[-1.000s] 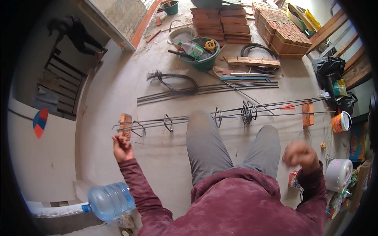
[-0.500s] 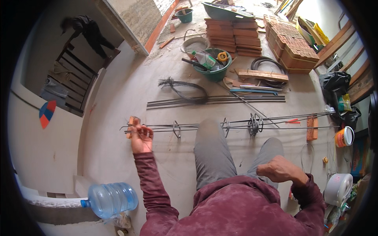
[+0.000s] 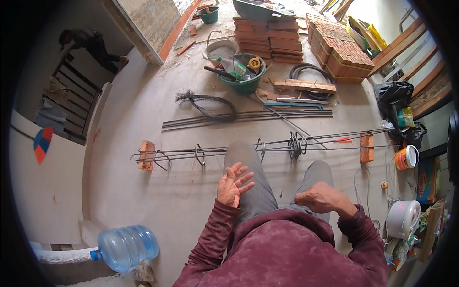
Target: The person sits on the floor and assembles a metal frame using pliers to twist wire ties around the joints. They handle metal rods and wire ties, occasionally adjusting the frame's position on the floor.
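Observation:
My left hand (image 3: 235, 185) is raised over my left thigh, palm up with its fingers spread, holding nothing. My right hand (image 3: 321, 197) is closed in a fist above my right thigh; whatever it may hold is hidden. Across the floor before my knees run long thin steel bars (image 3: 217, 149), propped on a left brick (image 3: 146, 154) and a right brick (image 3: 366, 147). Around the bars sit bent wire stirrups: a left-end stirrup (image 3: 162, 160), a second stirrup (image 3: 200, 154), one beside my knee (image 3: 261, 149), and a bunch of stirrups (image 3: 296, 145) farther right.
Beyond lie loose bars (image 3: 181, 125), a coil of tie wire (image 3: 210, 106), a green bucket of tools (image 3: 246, 85), and stacked bricks (image 3: 337, 50). A water jug (image 3: 128, 248) lies at lower left; a white tub (image 3: 406, 157) is at right. Another person (image 3: 91, 43) bends by a railing.
My left hand has left the bars' left end and come back to my thigh, fingers opened. A stirrup now shows where it was. My right hand stays closed. The view has shifted slightly.

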The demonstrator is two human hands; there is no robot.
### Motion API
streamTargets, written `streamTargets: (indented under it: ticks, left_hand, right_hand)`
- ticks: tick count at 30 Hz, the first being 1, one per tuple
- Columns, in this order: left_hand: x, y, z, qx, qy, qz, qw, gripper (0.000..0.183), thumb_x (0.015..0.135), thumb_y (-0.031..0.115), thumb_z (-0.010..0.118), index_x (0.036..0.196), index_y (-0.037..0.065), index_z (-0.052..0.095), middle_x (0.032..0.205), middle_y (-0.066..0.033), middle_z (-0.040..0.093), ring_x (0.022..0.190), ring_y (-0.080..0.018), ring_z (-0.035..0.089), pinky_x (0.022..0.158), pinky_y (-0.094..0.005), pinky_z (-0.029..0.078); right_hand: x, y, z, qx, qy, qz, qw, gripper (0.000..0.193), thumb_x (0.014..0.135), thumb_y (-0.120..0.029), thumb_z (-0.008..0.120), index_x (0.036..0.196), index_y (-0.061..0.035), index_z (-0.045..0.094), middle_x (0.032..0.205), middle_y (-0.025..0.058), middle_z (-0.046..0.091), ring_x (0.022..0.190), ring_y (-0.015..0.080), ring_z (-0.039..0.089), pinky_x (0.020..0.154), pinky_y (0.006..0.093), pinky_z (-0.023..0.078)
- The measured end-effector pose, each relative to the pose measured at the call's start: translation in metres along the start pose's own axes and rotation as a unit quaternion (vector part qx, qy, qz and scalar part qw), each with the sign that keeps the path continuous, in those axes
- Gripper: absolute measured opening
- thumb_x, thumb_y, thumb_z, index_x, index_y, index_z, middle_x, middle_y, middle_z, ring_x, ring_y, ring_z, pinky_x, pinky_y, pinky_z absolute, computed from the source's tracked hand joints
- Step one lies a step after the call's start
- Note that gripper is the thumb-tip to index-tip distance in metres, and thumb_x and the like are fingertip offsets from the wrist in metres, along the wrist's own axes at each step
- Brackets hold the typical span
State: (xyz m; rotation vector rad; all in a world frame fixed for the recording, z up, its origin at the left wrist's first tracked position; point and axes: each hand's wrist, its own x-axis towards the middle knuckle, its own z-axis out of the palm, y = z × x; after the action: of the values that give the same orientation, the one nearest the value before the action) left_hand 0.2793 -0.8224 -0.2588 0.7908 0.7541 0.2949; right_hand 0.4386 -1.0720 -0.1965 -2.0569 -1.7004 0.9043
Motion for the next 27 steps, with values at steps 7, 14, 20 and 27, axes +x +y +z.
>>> streamTargets:
  ticks: [7,14,20,27]
  left_hand:
    - [0.015,0.02,-0.021,-0.127,0.082,0.128,0.98,0.038,0.096,0.042,0.045,0.113,0.008,0.051,0.069,0.0043,0.038,0.049,-0.0047,0.03,0.041,-0.0173,0.026]
    - [0.028,0.041,-0.037,-0.154,0.131,0.214,0.956,0.013,0.094,0.021,0.055,0.102,0.012,0.06,0.082,0.0039,0.061,0.06,-0.0042,0.052,0.047,-0.0174,0.04]
    - [0.02,0.056,-0.058,-0.088,0.112,0.17,0.975,0.013,0.093,0.017,0.055,0.103,0.011,0.06,0.089,-0.0018,0.067,0.071,-0.0096,0.063,0.061,-0.0277,0.057]
    - [0.027,0.057,-0.097,-0.326,0.032,0.134,0.935,0.007,0.091,0.014,0.059,0.095,0.01,0.063,0.089,-0.0005,0.067,0.08,-0.0131,0.067,0.073,-0.0328,0.058]
  right_hand:
    - [-0.006,-0.011,0.0,-0.023,-0.04,0.018,0.999,0.003,0.081,-0.013,0.056,0.083,-0.012,0.054,0.064,0.0119,0.056,0.063,0.0349,0.057,0.053,0.0432,0.041]
    - [-0.008,-0.015,0.01,0.012,-0.009,0.011,1.0,0.005,0.083,-0.015,0.055,0.085,-0.0105,0.055,0.068,0.0135,0.058,0.065,0.0364,0.057,0.057,0.0419,0.045]
    - [-0.028,-0.009,-0.001,0.028,0.13,-0.073,0.988,0.011,0.077,-0.008,0.062,0.088,-0.0075,0.061,0.072,0.0087,0.061,0.067,0.0314,0.059,0.059,0.0385,0.046]
    - [-0.041,-0.033,-0.052,-0.272,0.415,-0.049,0.867,0.017,0.065,0.002,0.065,0.081,-0.006,0.063,0.066,0.004,0.056,0.062,0.0216,0.054,0.059,0.0337,0.041]
